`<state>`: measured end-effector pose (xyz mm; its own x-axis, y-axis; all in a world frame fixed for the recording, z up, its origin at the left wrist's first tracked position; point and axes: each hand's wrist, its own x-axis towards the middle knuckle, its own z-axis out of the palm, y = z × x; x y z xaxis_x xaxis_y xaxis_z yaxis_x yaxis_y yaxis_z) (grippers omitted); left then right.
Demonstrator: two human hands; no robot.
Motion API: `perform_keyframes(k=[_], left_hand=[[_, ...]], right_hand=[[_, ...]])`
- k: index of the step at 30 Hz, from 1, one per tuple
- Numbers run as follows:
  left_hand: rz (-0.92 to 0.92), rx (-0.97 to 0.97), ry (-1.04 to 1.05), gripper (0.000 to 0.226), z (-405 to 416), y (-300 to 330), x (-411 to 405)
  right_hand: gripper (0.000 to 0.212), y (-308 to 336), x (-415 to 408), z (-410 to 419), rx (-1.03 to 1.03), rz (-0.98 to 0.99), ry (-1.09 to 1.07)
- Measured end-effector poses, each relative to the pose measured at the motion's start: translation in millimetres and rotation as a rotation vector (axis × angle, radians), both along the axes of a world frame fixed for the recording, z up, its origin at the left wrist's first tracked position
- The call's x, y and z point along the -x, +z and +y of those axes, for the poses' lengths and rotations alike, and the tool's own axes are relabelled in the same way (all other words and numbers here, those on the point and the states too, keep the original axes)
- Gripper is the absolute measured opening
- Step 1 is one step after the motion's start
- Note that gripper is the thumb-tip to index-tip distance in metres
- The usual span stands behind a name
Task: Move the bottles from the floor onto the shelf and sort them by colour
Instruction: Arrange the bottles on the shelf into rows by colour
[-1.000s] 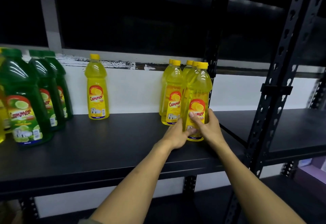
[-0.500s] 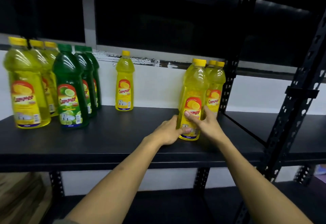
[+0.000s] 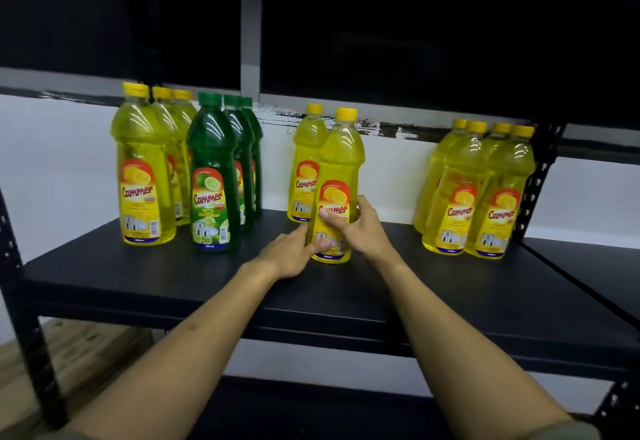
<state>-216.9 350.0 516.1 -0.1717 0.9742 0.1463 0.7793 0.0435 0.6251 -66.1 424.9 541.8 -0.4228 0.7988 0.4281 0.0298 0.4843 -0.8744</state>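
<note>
Black metal shelving fills the head view, its dark shelf (image 3: pixel 138 277) set against a white wall. Both hands are clamped on one yellow bottle (image 3: pixel 337 176) that stands upright mid-shelf: the left hand (image 3: pixel 289 256) grips low near its base, the right hand (image 3: pixel 360 228) wraps across the label. Just behind it stands a lone yellow bottle (image 3: pixel 306 162). At the right end a yellow cluster (image 3: pixel 478 190) sits near the upright post (image 3: pixel 536 176); at the left, a row of three yellow bottles (image 3: pixel 145 169) stands beside a row of three green bottles (image 3: pixel 214 176).

A second ago the held bottle stood at the front of the right-hand cluster; now it is well apart from that group, slid leftwards to a spot in front of the lone bottle. I judge this a regrouping step, starting a new yellow row in the middle, since yellows sit in three separate places with green between. Whether any bottles remain on the floor cannot be told.
</note>
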Motion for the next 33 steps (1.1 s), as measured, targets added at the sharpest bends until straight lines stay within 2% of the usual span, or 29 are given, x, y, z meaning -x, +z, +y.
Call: perform_keyframes(k=[10, 14, 18, 24, 28, 33], left_hand=[[0.022, 0.001, 0.128, 0.065, 18.6, -4.3, 44.8], [-0.089, 0.001, 0.106, 0.075, 25.6, -2.0, 50.6], [-0.266, -0.069, 0.109, 0.113, 36.6, -8.2, 62.4], [-0.215, -0.064, 0.114, 0.112, 41.1, -14.6, 60.6], [-0.239, -0.090, 0.092, 0.092, 30.5, -7.3, 54.4], [-0.230, -0.058, 0.110, 0.109, 30.9, -7.2, 55.7]], right_hand=[[0.059, 1.8, 52.7, 23.8, 0.054, -0.009, 0.108], [0.060, 1.2, 58.5, 40.6, 0.104, 0.006, 0.143], [0.055, 0.6, 66.0, 48.1, 0.127, 0.042, 0.176], [0.049, -4.6, 81.0, 50.1, 0.129, 0.104, 0.190], [0.051, -8.9, 86.2, 51.1, 0.093, 0.111, 0.174], [0.055, -13.1, 88.8, 50.6, 0.105, 0.112, 0.119]])
